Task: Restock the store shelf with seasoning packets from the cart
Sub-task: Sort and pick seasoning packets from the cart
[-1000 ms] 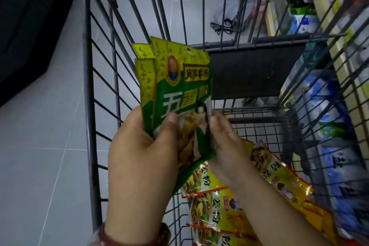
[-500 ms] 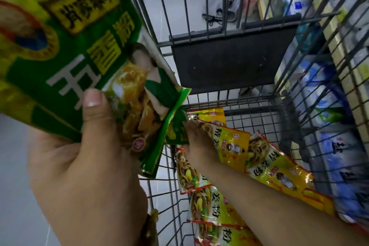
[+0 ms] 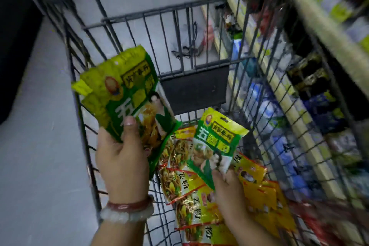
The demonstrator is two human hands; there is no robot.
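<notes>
**Green packets being gathered from cart**

Green-and-yellow seasoning packets [image 3: 127, 96] sit in a small stack in the left hand [image 3: 121, 158], thumb clamped across the front, held above the cart's left side. Right hand [image 3: 227, 189] pinches one more green packet [image 3: 216, 144] by its lower corner, just above the yellow packets [image 3: 187, 191] lying in the wire cart [image 3: 191, 44]. Step, as I judge it: collecting, not yet shelving. Next move likely needs the single packet added to the stack, then a turn to the shelf [image 3: 295, 106] on the right, which is blurred.
</notes>
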